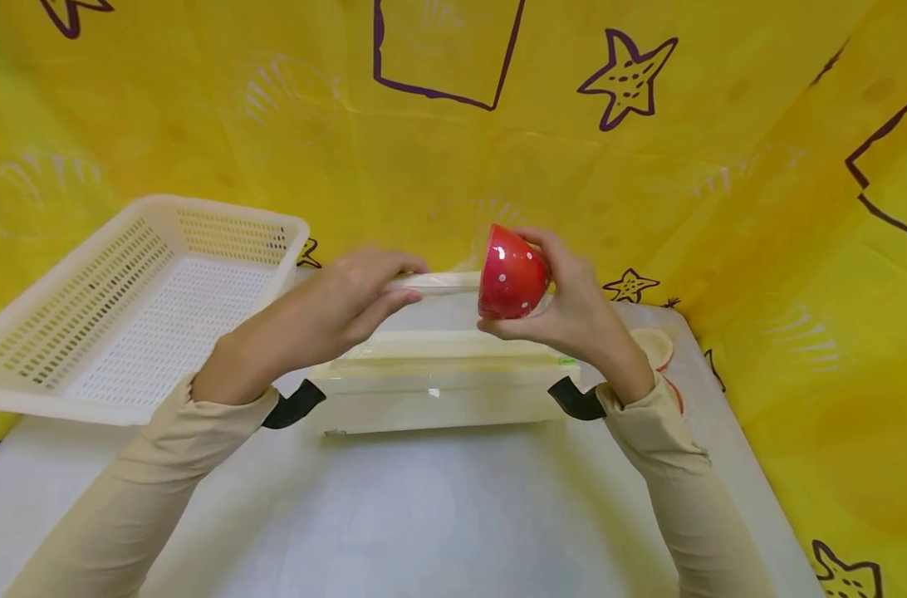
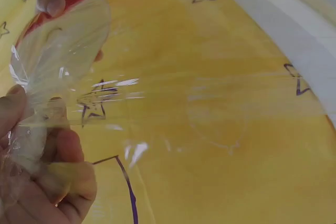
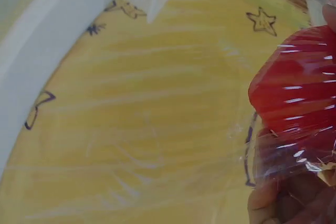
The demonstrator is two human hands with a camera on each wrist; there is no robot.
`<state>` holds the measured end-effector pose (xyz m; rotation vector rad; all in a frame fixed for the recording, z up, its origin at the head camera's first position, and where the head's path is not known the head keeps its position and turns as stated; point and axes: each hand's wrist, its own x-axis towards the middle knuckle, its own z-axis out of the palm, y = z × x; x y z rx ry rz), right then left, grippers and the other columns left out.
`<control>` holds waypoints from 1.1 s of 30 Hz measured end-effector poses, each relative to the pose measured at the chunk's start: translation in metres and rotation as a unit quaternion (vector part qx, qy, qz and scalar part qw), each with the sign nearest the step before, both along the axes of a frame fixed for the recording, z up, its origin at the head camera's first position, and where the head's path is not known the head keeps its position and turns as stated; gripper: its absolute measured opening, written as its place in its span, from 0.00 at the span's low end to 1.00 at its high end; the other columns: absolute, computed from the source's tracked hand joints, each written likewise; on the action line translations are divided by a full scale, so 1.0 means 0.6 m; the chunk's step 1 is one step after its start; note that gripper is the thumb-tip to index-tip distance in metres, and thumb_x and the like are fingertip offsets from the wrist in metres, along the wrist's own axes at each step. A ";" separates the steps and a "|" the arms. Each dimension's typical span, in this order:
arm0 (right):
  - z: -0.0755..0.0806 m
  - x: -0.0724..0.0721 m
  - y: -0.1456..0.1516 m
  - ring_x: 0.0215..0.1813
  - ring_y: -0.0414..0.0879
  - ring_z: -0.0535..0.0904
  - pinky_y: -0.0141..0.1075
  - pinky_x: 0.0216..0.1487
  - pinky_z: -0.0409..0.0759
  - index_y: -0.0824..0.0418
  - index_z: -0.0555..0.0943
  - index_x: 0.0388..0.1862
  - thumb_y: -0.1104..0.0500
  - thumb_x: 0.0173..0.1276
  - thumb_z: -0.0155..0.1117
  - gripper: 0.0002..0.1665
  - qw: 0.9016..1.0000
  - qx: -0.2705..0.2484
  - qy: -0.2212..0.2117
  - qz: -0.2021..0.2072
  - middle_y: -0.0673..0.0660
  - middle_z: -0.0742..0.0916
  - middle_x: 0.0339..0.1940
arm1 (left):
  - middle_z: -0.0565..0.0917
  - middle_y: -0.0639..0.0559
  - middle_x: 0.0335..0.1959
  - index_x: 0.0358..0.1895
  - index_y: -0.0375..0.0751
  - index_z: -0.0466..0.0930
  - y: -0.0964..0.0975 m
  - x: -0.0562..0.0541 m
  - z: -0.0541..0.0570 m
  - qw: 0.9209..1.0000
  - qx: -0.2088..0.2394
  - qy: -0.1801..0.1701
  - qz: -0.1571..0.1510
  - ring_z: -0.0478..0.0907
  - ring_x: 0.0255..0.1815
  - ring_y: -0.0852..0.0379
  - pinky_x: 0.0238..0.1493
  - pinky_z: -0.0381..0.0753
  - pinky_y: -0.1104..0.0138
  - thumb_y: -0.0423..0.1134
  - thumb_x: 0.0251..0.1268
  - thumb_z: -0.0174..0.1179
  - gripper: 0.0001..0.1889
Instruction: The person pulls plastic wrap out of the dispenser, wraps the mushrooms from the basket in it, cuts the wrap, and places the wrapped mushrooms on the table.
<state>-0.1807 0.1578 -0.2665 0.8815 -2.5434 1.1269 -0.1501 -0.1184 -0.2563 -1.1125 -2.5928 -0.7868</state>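
A red bowl (image 1: 512,276) with white dots is held on its side in the air by my right hand (image 1: 569,291), fingers and thumb curled round its outside. Clear plastic film (image 2: 68,72) covers the bowl and stretches across its mouth. My left hand (image 1: 356,291) pinches the film where it is drawn together into a pale band (image 1: 453,283) leading to the bowl. The left wrist view shows crumpled film between those fingers. Glossy creases of film lie over the red outside in the right wrist view. Below both hands stands a long cream box (image 1: 446,390).
A white perforated basket (image 1: 125,413) stands at the left of the white table (image 1: 416,515). Partly behind my right forearm lie a cream, red-edged dish (image 1: 654,345) and another red-edged piece. Yellow patterned cloth (image 1: 394,166) hangs at the back and right side.
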 end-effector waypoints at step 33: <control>-0.078 0.166 0.039 0.49 0.46 0.81 0.33 0.43 0.85 0.56 0.69 0.63 0.52 0.44 0.85 0.48 0.988 0.006 -0.151 -0.003 0.53 0.83 0.56 | 0.77 0.66 0.35 0.54 0.51 0.79 0.006 0.129 -0.063 0.993 -0.042 -0.091 -0.061 0.71 0.38 0.68 0.46 0.76 0.68 0.46 0.79 0.49 0.12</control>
